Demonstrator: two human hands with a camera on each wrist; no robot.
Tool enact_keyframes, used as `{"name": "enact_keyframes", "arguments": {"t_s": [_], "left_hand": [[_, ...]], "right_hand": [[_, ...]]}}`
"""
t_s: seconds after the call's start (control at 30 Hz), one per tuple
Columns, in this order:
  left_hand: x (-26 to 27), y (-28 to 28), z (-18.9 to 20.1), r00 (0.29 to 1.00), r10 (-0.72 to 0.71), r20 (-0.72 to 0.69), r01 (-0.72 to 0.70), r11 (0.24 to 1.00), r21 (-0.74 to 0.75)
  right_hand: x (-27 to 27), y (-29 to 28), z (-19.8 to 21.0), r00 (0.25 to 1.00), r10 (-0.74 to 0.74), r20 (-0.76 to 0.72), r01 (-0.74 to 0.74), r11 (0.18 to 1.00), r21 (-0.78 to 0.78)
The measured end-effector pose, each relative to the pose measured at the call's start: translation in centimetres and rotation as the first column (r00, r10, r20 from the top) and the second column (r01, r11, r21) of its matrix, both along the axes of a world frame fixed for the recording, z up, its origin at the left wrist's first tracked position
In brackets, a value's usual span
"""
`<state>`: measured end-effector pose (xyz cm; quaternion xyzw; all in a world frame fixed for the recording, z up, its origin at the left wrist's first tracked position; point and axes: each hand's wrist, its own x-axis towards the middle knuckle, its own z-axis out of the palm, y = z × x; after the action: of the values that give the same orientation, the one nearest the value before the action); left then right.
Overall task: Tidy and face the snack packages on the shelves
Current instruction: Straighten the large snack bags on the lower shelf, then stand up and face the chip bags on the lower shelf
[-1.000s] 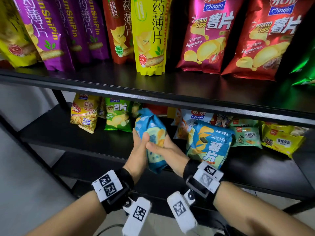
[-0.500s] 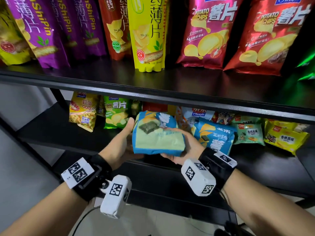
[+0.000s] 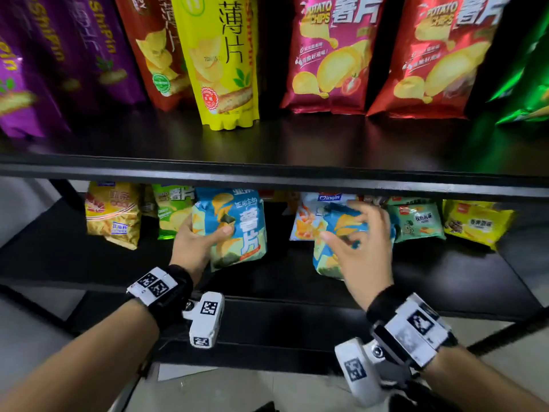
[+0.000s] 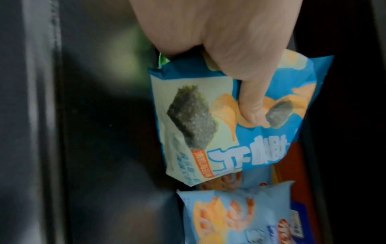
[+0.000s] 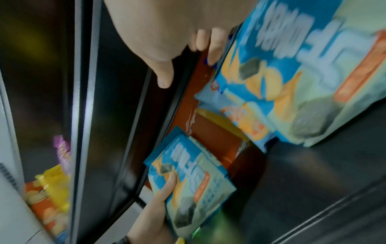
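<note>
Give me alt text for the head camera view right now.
The left hand grips a blue chip bag upright on the lower shelf, while the right hand reaches with spread fingers to a second blue bag beside it. Larger snack bags line the upper shelf.

**Three views into the lower shelf**

The head camera looks forward and down at both shelves from close in front. Each wrist camera looks along its hand, very near, into the lower shelf (image 3: 285,281). All three share the blue seaweed chip bag (image 3: 234,230) (image 4: 219,118) (image 5: 188,186).
</note>
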<state>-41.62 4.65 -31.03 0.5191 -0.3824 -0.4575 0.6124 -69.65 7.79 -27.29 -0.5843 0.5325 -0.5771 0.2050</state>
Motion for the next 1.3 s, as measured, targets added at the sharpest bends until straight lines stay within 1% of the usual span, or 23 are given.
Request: {"name": "enact_keyframes", "arguments": {"t_s": [0.03,0.07,0.13,0.17,0.2,0.27,0.3,0.37,0.4,0.47,0.57,0.63,0.73,0.8,0.83,0.9,0.93,1.03,1.13,1.2,1.3], "left_hand": [[0.1,-0.9,-0.1,1.0,0.01,0.02,-0.01,1.0,0.002],[0.0,-1.9,-0.3,0.999,0.012,0.04,-0.013,1.0,0.016],[0.0,-3.8,-0.7,0.995,0.004,0.098,-0.009,0.999,0.048],[0.0,-5.0,-1.0,0.991,0.0,0.131,-0.007,0.999,0.052],[-0.2,-5.9,-1.2,0.985,0.001,0.171,-0.011,0.998,0.055],[-0.6,-7.7,-1.4,0.959,-0.01,0.283,-0.01,0.998,0.069],[-0.8,-8.7,-1.5,0.953,-0.035,0.3,0.008,0.996,0.091],[-1.1,-10.4,-1.5,0.958,-0.119,0.261,0.093,0.99,0.109],[-1.2,-11.3,-1.5,0.95,-0.15,0.275,0.123,0.986,0.112],[-1.2,-12.9,-1.5,0.911,-0.191,0.366,0.138,0.976,0.166],[-1.5,-15.1,-2.1,0.914,-0.263,0.308,0.188,0.949,0.253],[-2.2,-16.0,-2.3,0.915,-0.275,0.295,0.193,0.941,0.278],[-2.6,-16.7,-2.6,0.912,-0.232,0.337,0.153,0.957,0.245],[-2.5,-16.8,-2.8,0.879,-0.224,0.421,0.142,0.966,0.218],[-2.2,-16.6,-2.8,0.846,-0.205,0.492,0.123,0.973,0.193],[-1.6,-15.5,-2.7,0.744,-0.153,0.651,0.088,0.988,0.131],[-1.2,-14.6,-2.6,0.718,-0.121,0.686,0.09,0.993,0.082],[0.5,-11.1,-2.6,0.743,-0.002,0.67,0.105,0.988,-0.113],[3.3,-7.5,-2.3,0.723,0.098,0.684,0.106,0.962,-0.25],[5.3,-5.6,-2.0,0.697,0.159,0.699,0.073,0.954,-0.29],[8.6,-4.1,-1.9,0.669,0.228,0.707,-0.015,0.956,-0.294]], "right_hand": [[-1.0,0.0,-0.4,0.997,-0.067,0.022,0.068,0.997,-0.032],[-2.1,-0.1,-0.9,0.991,-0.13,0.019,0.131,0.991,-0.026],[-4.2,-0.3,-2.1,0.974,-0.225,0.006,0.224,0.973,0.062],[-5.0,-0.4,-2.7,0.97,-0.244,0.018,0.24,0.963,0.12],[-5.7,-0.5,-3.2,0.97,-0.236,0.059,0.223,0.96,0.172],[-6.6,-1.0,-4.3,0.967,-0.148,0.207,0.094,0.964,0.249],[-6.9,-1.2,-4.8,0.962,-0.095,0.255,0.019,0.958,0.285],[-7.4,-1.7,-6.0,0.961,-0.039,0.273,-0.065,0.929,0.363],[-7.5,-1.9,-6.4,0.963,-0.029,0.268,-0.08,0.919,0.386],[-7.3,-2.4,-7.1,0.96,-0.021,0.278,-0.094,0.914,0.395],[-6.6,-3.0,-7.7,0.957,-0.045,0.286,-0.073,0.918,0.39],[-6.1,-3.4,-8.0,0.962,-0.075,0.264,-0.037,0.919,0.392],[-5.4,-3.4,-7.9,0.955,-0.098,0.279,-0.016,0.925,0.38],[-5.2,-2.9,-7.8,0.951,-0.082,0.299,-0.031,0.935,0.355],[-5.1,-2.5,-7.8,0.95,-0.066,0.305,-0.043,0.94,0.337],[-4.4,-1.4,-7.6,0.949,-0.009,0.315,-0.094,0.947,0.308],[-3.7,-0.9,-7.5,0.949,0.029,0.315,-0.129,0.944,0.302],[-0.6,-0.7,-6.6,0.949,0.125,0.291,-0.218,0.924,0.314],[2.9,-3.0,-6.2,0.939,0.165,0.301,-0.261,0.913,0.315],[5.2,-5.1,-6.3,0.943,0.154,0.294,-0.248,0.915,0.317],[8.0,-8.4,-6.0,0.969,0.112,0.219,-0.187,0.914,0.36]]}}
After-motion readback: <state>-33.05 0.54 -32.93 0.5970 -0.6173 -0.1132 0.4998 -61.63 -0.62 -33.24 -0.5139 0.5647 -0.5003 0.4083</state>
